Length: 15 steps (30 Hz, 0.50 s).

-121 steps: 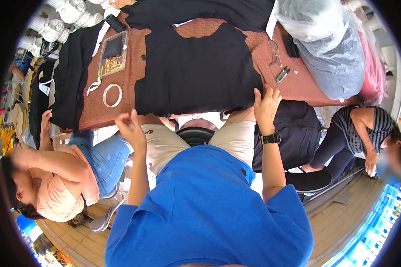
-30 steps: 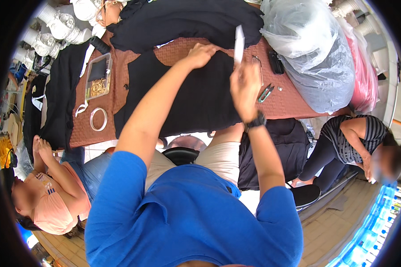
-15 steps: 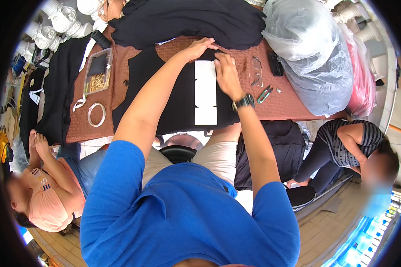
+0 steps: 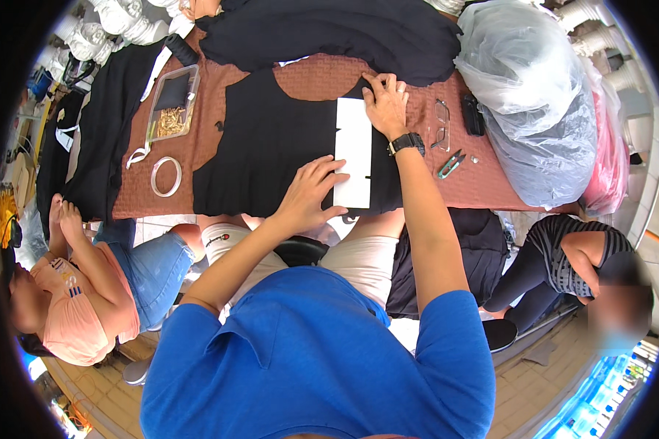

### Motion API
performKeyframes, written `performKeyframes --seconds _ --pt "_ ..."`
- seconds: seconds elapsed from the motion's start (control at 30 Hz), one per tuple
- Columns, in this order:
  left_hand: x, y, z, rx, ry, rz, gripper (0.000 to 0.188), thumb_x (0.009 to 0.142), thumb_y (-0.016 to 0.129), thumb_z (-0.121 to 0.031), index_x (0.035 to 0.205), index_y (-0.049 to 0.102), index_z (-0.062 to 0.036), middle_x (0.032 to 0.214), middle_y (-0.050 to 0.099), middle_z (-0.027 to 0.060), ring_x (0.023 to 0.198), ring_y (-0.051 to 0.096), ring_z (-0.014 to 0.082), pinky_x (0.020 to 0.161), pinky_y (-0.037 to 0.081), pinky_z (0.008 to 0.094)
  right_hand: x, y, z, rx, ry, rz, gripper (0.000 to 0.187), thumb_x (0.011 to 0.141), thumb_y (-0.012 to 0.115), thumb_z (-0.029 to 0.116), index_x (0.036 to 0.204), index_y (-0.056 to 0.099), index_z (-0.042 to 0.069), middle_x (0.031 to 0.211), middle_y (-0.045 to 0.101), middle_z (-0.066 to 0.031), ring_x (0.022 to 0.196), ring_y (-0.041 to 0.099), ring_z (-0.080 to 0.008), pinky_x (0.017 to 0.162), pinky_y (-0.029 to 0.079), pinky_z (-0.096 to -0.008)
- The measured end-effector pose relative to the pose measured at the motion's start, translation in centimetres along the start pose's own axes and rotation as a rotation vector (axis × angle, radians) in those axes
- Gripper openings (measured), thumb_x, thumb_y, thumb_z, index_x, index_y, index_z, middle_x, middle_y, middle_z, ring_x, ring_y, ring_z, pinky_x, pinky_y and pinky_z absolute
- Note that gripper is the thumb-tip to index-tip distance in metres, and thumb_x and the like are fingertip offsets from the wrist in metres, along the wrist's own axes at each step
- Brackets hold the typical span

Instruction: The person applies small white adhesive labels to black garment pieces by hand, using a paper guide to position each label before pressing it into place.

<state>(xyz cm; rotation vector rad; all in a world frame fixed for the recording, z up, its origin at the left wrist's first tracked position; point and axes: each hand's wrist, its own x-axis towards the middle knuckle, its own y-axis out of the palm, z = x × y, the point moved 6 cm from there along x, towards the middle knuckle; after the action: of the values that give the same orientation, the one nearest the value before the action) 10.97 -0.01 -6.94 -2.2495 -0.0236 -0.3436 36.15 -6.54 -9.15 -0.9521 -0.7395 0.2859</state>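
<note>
Left hand [image 4: 309,193] lies spread, right hand [image 4: 387,108] slightly spread, at the white strip [image 4: 354,155], probably light, stiff, best held by its edges.

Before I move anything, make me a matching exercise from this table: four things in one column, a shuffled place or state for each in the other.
1. White strip
2. Clear box
3. Snips
4. Right hand

A. On the brown tablecloth, right of the black cloth
B. At the strip's far end
C. Notched at the edges, lying on the black cloth
D. Containing gold-coloured pieces

Pairs: 1-C, 2-D, 3-A, 4-B
</note>
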Motion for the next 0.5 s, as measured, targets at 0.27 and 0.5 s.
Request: performKeyframes --seconds 0.27,0.5 --pt "-0.2 0.7 -0.2 0.112 0.019 -0.039 0.059 0.082 0.076 -0.038 0.131 0.058 -0.0100 0.149 0.048 0.0066 0.141 0.040 0.0297 0.115 0.032 0.0468 -0.1 0.2 -1.3 0.107 0.012 -0.037 0.028 0.096 0.059 0.024 0.118 0.072 0.014 0.118 0.054 -0.0074 0.108 0.048 -0.0313 0.092 0.040 -0.0458" --pt "0.0 0.9 0.0 0.115 -0.033 -0.109 0.057 0.085 0.074 -0.034 0.133 0.056 -0.0084 0.149 0.048 0.0071 0.138 0.043 0.0297 0.111 0.035 0.0458 -0.2 0.2 -1.2 0.038 0.069 0.005 0.033 0.092 0.058 0.022 0.121 0.074 0.017 0.114 0.051 -0.0076 0.109 0.046 -0.0310 0.094 0.038 -0.0473"
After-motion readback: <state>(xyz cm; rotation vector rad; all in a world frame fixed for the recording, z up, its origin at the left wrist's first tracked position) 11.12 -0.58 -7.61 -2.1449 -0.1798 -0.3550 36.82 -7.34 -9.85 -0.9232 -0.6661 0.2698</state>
